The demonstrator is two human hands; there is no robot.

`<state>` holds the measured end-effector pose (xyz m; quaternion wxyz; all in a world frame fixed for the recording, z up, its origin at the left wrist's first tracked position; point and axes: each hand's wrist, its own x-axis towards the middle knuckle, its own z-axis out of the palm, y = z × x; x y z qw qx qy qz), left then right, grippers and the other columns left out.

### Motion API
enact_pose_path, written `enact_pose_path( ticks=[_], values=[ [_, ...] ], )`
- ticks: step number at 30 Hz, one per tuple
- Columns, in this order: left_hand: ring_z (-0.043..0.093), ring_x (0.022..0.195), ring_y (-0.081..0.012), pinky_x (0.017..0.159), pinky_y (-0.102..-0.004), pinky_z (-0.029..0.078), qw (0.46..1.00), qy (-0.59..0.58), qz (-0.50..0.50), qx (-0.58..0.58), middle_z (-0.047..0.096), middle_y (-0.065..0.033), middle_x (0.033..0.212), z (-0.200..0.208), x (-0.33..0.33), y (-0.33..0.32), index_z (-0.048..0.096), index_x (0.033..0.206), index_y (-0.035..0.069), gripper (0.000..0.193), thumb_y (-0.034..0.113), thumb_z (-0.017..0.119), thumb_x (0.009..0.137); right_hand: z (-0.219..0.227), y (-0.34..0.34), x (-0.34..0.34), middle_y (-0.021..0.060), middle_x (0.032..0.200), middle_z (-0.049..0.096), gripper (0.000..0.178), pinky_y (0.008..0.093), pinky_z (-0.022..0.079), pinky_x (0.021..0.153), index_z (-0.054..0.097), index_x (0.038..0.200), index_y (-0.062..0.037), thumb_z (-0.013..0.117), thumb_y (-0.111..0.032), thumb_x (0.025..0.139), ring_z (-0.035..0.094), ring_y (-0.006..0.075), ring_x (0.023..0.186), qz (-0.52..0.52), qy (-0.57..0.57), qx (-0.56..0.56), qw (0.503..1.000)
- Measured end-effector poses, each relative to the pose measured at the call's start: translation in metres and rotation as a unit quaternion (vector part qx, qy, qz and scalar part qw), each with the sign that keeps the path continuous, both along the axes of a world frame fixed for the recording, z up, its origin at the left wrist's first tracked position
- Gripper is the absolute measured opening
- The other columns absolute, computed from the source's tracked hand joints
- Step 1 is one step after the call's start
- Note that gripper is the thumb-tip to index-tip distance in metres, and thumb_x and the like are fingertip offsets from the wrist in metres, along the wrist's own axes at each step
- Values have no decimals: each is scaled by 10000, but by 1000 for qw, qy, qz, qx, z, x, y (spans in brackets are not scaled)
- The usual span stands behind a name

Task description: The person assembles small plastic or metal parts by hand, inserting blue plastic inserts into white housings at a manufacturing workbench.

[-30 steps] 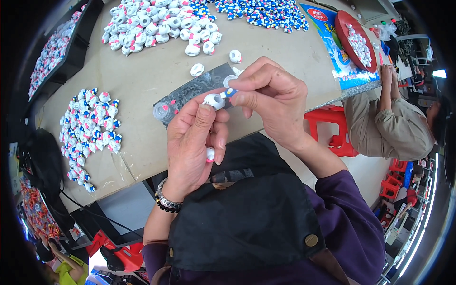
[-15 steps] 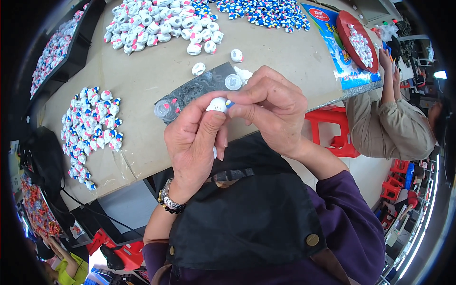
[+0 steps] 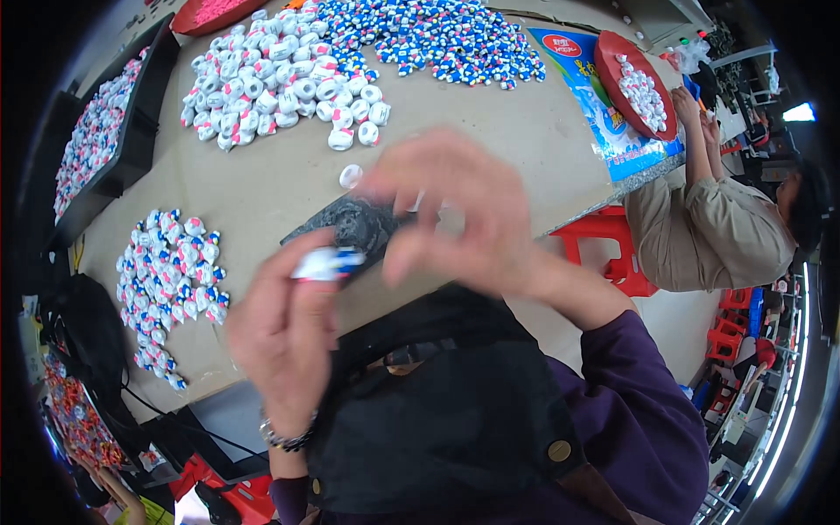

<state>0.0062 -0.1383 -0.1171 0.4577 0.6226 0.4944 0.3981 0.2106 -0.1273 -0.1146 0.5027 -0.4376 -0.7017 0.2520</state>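
Observation:
My left hand (image 3: 284, 332) is closed on a small toy figurine (image 3: 325, 263) with a white head and a blue body, pinched between thumb and fingers. Blurred by motion, my right hand (image 3: 477, 214) hovers over the dark mat (image 3: 306, 225) with fingers curved and apart, apparently holding nothing. A loose white toy head (image 3: 351, 176) lies beyond the mat, near the right fingertips. Farther back is a heap of white toy heads (image 3: 262, 83), beside a heap of small blue toy bodies (image 3: 437, 44). Joined white-and-blue figurines (image 3: 171, 284) lie in a pile at the left.
A black tray (image 3: 131, 131) full of small pieces stands at the left edge. A red dish (image 3: 608, 66) with white pieces sits on a blue printed sheet (image 3: 643, 164) at the right. Beyond it a person (image 3: 717, 219) sits near a red stool (image 3: 604, 254).
My hands have parted. The left has moved left and down with the figurine, while the right has let go of its blue part. The whole view has shifted slightly.

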Motion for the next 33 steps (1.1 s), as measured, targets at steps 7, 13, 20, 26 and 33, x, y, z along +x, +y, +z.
enact_pose_path(
  ticks=[7,13,20,26,33],
  values=[
    [363,489,-7,436,-190,237,974,145,164,63,481,53,613,-26,-93,45,629,1152,7,242,136,559,960,-65,119,98,77,884,616,193,351,496,652,698,940,-64,697,-61,747,607,236,837,-164,-329,125,921],
    [368,547,-29,487,-205,257,927,289,214,109,496,37,604,-43,-113,57,643,1133,0,250,137,624,924,-69,139,80,62,901,553,128,394,503,684,681,902,-92,662,-130,781,579,246,924,-164,-449,91,873],
    [422,554,-36,518,-192,328,913,297,238,146,527,8,604,-38,-109,54,562,1281,31,464,129,713,853,-67,129,80,56,852,511,93,394,489,633,608,858,-94,641,-154,795,574,223,891,-146,-491,128,849],
    [388,503,-30,456,-175,294,966,84,212,123,472,27,598,-13,-85,31,567,1234,-14,355,138,627,919,-58,88,91,44,829,607,95,323,493,574,610,982,-105,583,-115,892,596,185,703,-203,-328,14,923],
    [505,685,-132,466,-220,358,748,-571,-35,-336,595,-95,895,-12,-30,-9,563,1123,-49,330,244,508,980,-45,27,82,82,892,644,198,272,555,682,595,1100,-13,550,-120,941,638,136,789,-5,389,-306,869]
  ],
)
